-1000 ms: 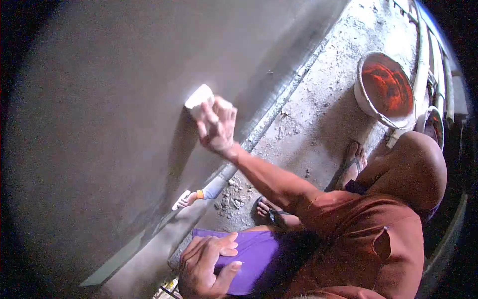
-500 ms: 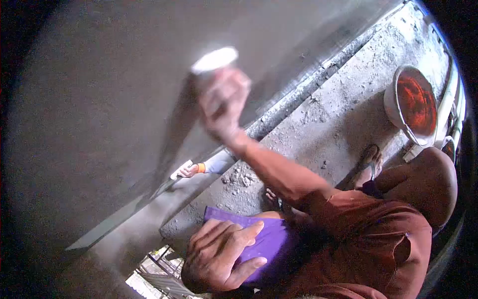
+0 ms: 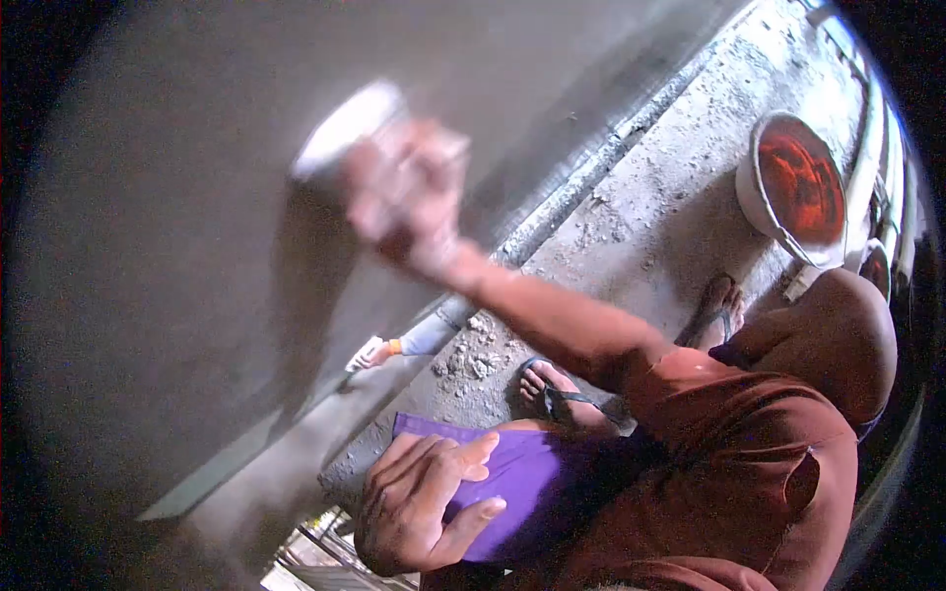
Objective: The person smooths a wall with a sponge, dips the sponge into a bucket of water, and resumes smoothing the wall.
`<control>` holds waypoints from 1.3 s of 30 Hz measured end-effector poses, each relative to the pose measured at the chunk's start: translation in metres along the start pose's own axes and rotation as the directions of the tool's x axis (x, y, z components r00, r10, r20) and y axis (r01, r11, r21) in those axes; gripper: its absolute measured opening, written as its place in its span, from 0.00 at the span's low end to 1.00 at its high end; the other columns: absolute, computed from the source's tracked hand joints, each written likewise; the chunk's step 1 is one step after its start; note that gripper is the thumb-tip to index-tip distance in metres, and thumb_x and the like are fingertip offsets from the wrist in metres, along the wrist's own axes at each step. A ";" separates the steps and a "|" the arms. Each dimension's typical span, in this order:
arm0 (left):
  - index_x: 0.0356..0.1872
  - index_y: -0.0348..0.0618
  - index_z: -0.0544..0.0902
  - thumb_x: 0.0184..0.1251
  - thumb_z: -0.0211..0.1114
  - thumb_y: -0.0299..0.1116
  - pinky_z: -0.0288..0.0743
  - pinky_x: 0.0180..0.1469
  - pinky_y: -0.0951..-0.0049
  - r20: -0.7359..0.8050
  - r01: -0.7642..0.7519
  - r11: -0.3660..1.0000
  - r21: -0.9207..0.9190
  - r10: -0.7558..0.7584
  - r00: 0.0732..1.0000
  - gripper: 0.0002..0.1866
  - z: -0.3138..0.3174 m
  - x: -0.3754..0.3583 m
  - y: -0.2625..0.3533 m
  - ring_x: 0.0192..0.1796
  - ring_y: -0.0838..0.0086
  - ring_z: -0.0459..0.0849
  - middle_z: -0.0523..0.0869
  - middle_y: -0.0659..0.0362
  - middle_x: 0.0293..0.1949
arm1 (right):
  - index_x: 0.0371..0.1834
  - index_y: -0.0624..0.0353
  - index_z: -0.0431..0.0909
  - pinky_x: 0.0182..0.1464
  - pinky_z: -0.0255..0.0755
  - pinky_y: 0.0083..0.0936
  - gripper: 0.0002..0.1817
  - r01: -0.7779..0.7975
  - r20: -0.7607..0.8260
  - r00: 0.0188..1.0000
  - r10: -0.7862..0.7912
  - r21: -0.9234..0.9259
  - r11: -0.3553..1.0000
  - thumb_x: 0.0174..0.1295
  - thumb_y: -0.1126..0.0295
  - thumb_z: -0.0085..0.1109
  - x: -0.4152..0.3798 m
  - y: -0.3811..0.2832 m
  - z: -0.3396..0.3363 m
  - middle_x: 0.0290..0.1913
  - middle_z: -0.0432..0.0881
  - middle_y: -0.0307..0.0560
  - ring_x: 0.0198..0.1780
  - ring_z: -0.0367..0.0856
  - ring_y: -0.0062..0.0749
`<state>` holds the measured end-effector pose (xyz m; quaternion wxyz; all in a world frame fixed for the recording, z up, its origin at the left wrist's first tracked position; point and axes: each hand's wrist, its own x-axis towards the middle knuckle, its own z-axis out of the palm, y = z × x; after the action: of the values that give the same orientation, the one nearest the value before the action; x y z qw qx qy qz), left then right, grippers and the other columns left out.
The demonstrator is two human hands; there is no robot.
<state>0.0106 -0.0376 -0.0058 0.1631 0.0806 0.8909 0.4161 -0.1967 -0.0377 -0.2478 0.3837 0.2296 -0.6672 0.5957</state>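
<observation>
My right hand (image 3: 409, 187) is wrapped round a plastering trowel (image 3: 350, 128), its bright blade blurred and held against or close to the grey wall (image 3: 197, 246). The trowel's handle is hidden by the fingers. My left hand (image 3: 424, 502) hovers over or rests on the purple shorts (image 3: 522, 492), thumb and index finger apart, with nothing visible in it. Farther down the wall, a co-worker's hand (image 3: 372, 353) with an orange cuff holds a small pale tool whose kind I cannot make out.
A bucket (image 3: 759, 197) with reddish contents stands on the dusty floor (image 3: 631, 227). Pipes (image 3: 867, 148) lie behind it. Crumbled mortar (image 3: 473, 355) lies near a sandalled foot (image 3: 557, 389). A pale strip (image 3: 212, 473) runs along the wall's lower edge.
My right hand and the trowel have moved left across the wall, and the blade has tilted more steeply. My left hand stays nearly in place. The view has shifted slightly.
</observation>
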 end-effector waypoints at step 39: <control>0.54 0.37 0.83 0.75 0.60 0.59 0.77 0.46 0.60 -0.116 0.152 0.988 -0.009 -0.152 0.981 0.30 0.016 -0.017 0.003 0.37 0.62 0.89 0.92 0.55 0.32 | 0.77 0.62 0.59 0.69 0.68 0.44 0.32 -0.681 -0.305 0.696 0.650 0.009 0.732 0.76 0.60 0.55 0.116 0.187 -0.098 0.63 0.65 0.64 0.63 0.71 0.49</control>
<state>0.0328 -0.0288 -0.0096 0.1421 -0.0123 0.9024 0.4065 -0.3858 0.1099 -0.2728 0.2460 -0.1370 -0.6719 0.6850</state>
